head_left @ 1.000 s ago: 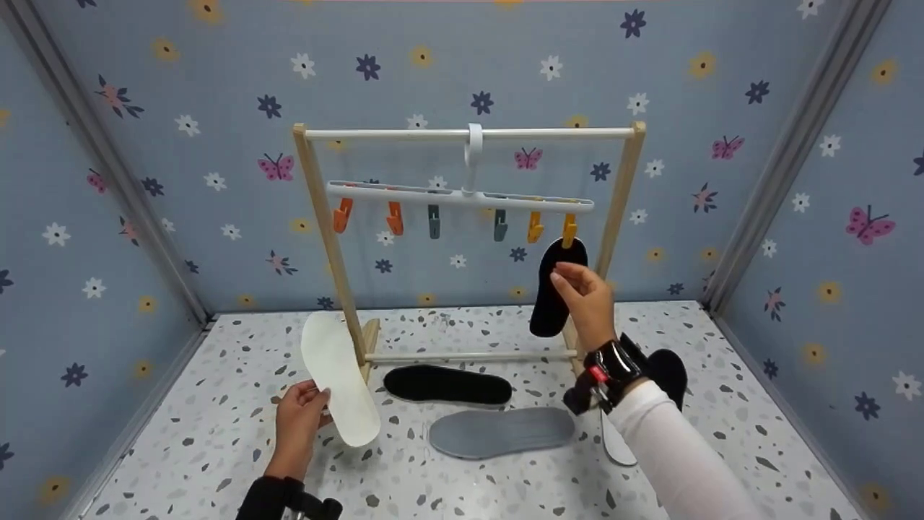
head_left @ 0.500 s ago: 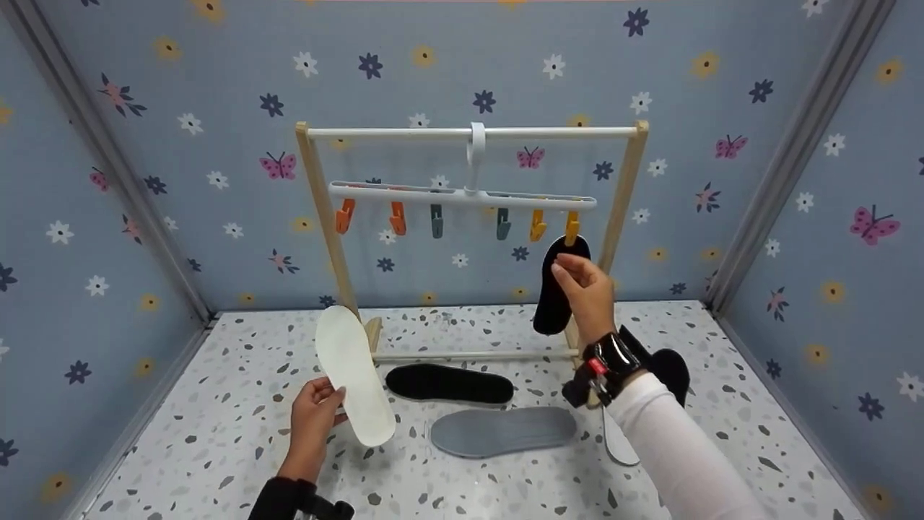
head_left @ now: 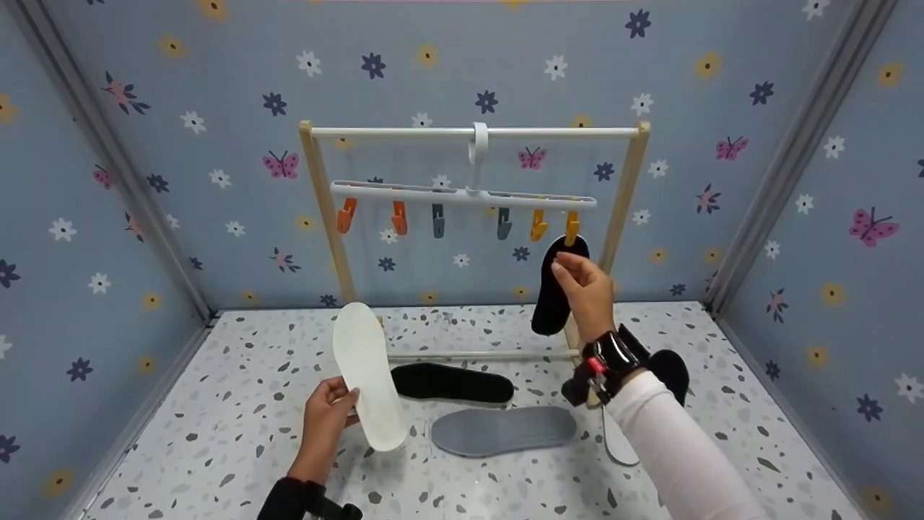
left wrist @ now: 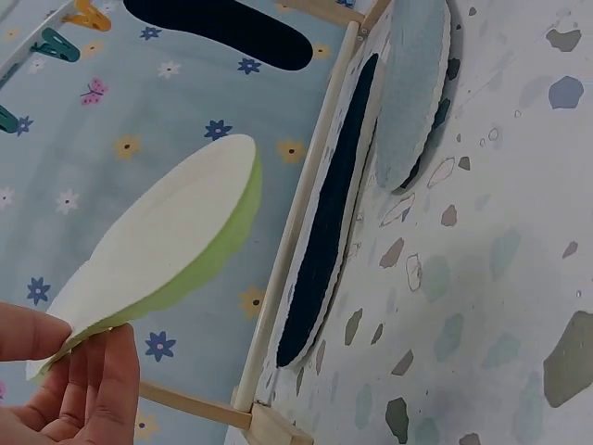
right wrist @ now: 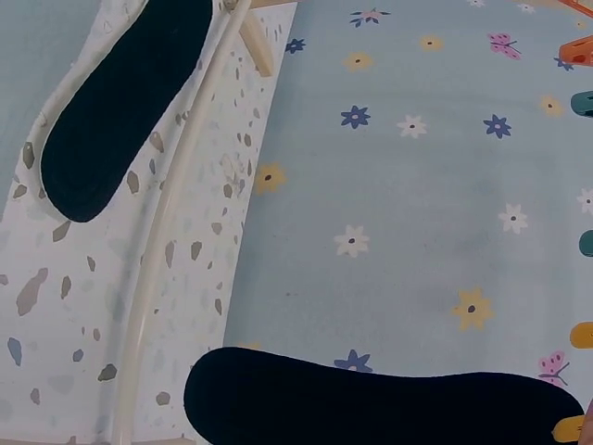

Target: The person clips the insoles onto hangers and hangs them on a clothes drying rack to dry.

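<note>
1. Left hand [head_left: 328,412], between 7 and 8 o'clock, pinches a cream insole [head_left: 372,390] at its near-left edge, thumb on the front face and fingers behind. The insole is in the air, its upper end leaning toward 11 o'clock; the left wrist view shows a green underside.

2. What has changed over the last second: this insole has moved toward 3 o'clock. It now overlaps, as seen from above, the left end of the black insole lying on the surface [head_left: 455,383] at 6 o'clock.

3. Right hand [head_left: 588,292], between 3 and 4 o'clock, has stayed almost where it was, in front of the hanging black insole [head_left: 551,296]. Its thumb and fingertips are close together; whether they pinch that insole cannot be told.

4. A yellow clip [head_left: 572,225] holds the hanging insole from the white hanger [head_left: 433,193]. The other five clips, running round toward 10 o'clock, hold nothing.

5. For the work in hand, this seems a modest gain: the cream insole is nearer the hanger's middle, yet unclipped.

6. A gray insole [head_left: 503,431] lies between 5 and 6 o'clock.
</note>
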### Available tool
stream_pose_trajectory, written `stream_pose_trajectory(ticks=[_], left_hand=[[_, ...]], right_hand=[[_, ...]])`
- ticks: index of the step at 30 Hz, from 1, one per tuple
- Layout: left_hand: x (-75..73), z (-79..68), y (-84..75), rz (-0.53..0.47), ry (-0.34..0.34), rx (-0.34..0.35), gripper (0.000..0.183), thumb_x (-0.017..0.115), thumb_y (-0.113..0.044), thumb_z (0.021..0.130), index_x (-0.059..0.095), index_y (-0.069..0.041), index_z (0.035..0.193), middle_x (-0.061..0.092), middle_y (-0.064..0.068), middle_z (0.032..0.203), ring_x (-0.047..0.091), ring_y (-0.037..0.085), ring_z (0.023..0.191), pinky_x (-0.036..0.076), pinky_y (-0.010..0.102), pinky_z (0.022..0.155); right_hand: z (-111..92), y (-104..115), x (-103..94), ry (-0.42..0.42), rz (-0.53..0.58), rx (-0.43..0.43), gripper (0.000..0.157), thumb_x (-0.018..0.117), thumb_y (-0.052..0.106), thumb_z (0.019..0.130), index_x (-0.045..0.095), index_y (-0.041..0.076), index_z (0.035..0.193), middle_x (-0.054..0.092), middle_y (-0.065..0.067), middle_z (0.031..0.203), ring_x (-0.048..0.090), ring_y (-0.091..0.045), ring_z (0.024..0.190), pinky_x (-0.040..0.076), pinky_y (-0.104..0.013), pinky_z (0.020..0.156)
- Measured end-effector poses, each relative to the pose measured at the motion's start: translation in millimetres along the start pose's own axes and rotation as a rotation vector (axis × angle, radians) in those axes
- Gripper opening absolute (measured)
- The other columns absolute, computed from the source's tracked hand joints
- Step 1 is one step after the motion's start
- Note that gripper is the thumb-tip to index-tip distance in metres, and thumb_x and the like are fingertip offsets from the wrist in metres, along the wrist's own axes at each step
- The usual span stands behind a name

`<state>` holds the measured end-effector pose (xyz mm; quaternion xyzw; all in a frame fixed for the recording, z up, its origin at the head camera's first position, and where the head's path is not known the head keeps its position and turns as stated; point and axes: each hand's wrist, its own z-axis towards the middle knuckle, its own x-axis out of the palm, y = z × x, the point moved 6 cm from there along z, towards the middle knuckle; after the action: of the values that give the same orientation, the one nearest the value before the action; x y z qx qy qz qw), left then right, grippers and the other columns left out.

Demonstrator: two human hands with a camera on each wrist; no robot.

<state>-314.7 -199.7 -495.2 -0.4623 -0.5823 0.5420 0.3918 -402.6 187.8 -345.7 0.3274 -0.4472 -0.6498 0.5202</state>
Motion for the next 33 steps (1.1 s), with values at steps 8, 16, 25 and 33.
stream_pose_trajectory(ticks=[8, 16, 25, 33], left_hand=[[6.8, -1.7, -4.2, -0.013, 0.03, 0.02, 0.033, 0.057, -0.009, 0.093, 0.047, 0.003, 0.122, 0.058, 0.014, 0.11, 0.062, 0.012, 0.081, 0.053, 0.029, 0.068], [13.9, -3.2, -1.2, -0.003, 0.039, 0.011, 0.031, 0.058, -0.009, 0.092, 0.049, 0.002, 0.119, 0.06, 0.013, 0.106, 0.061, 0.014, 0.083, 0.052, 0.031, 0.067], [23.7, -6.5, 0.9, 0.034, 0.063, 0.025, 0.032, 0.057, -0.007, 0.092, 0.049, 0.004, 0.12, 0.06, 0.017, 0.109, 0.061, 0.016, 0.085, 0.054, 0.034, 0.068], [31.6, -7.8, 0.6, 0.048, 0.083, 0.034, 0.03, 0.057, -0.008, 0.091, 0.05, 0.004, 0.118, 0.061, 0.013, 0.104, 0.06, 0.016, 0.084, 0.053, 0.033, 0.068]], right_hand=[[1.6, 3.7, 1.3, 0.021, -0.019, 0.004, 0.034, 0.064, 0.013, 0.09, 0.06, -0.005, 0.118, 0.061, -0.02, 0.117, 0.059, -0.01, 0.094, 0.046, -0.019, 0.083], [1.3, 4.3, -1.7, -0.002, -0.016, 0.021, 0.033, 0.065, 0.013, 0.09, 0.061, -0.004, 0.118, 0.062, -0.018, 0.116, 0.058, -0.011, 0.094, 0.046, -0.02, 0.084], [3.6, 4.3, 0.2, -0.003, -0.013, 0.026, 0.034, 0.064, 0.013, 0.09, 0.061, -0.004, 0.119, 0.063, -0.016, 0.117, 0.059, -0.012, 0.099, 0.045, -0.021, 0.086], [4.9, 16.9, 6.2, -0.004, -0.03, 0.041, 0.036, 0.063, 0.014, 0.091, 0.059, -0.004, 0.122, 0.061, -0.018, 0.121, 0.058, -0.018, 0.106, 0.044, -0.022, 0.089]])
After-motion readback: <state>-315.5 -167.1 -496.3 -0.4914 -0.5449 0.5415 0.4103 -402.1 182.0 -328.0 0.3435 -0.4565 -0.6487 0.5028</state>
